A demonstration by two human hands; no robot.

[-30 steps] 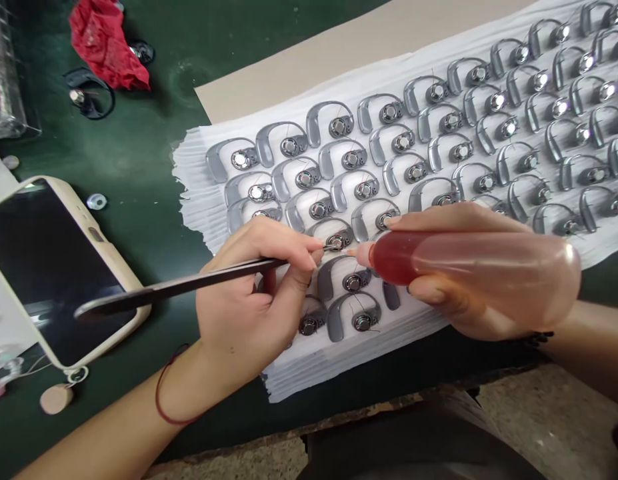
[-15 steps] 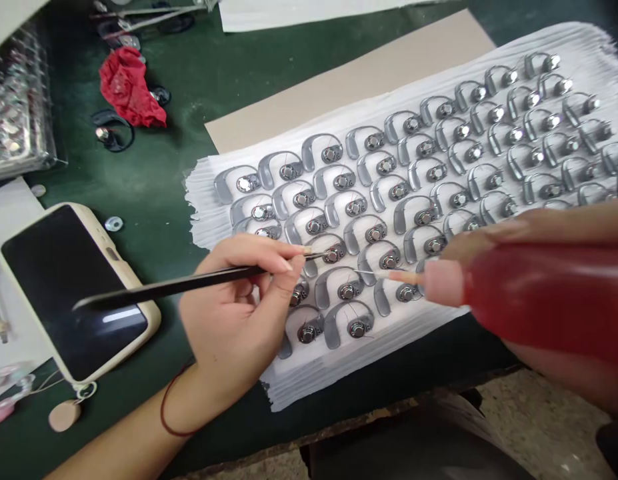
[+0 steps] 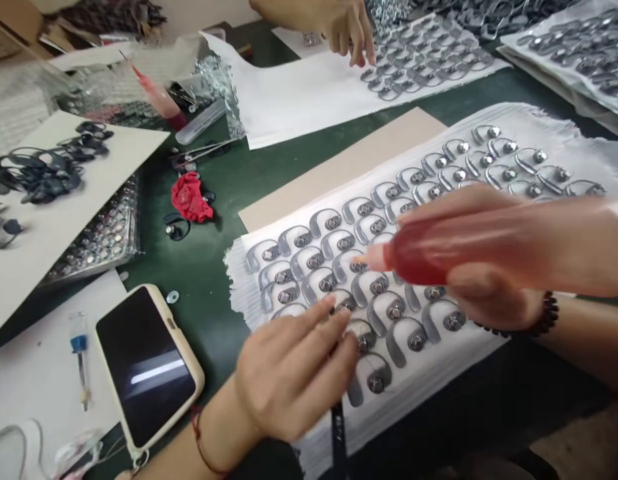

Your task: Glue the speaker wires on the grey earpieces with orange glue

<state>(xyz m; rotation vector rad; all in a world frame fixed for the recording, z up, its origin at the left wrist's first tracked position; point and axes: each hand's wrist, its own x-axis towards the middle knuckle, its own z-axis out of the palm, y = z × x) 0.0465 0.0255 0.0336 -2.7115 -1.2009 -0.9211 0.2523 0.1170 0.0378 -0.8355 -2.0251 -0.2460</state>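
My right hand (image 3: 481, 290) is wrapped round a squeeze bottle (image 3: 429, 243) of red liquid. Its narrow tip points left over the rows of grey ear-hook earphone parts (image 3: 376, 383), each with a round metal piece and thin wires. My left hand (image 3: 299, 373) is closed on black tweezers (image 3: 339, 433), whose handle sticks out below the fingers toward the front. The tweezers' tips are hidden by the hand. Several earphone parts lie directly under and beside both hands, on a stack of white sheets (image 3: 319, 460).
A phone (image 3: 146, 373) lies at the left, near a syringe-like dispenser (image 3: 80, 360). Farther back are a crumpled red piece (image 3: 191, 197), a second red bottle (image 3: 159, 100) and a board (image 3: 113, 150) with black ear-hooks. Another person's hand (image 3: 351, 33) reaches over more parts.
The view has tilted up, showing more of the table's far side. My left hand has turned over, and the tweezers' handle now points toward me. The bottle tip has shifted over other parts.
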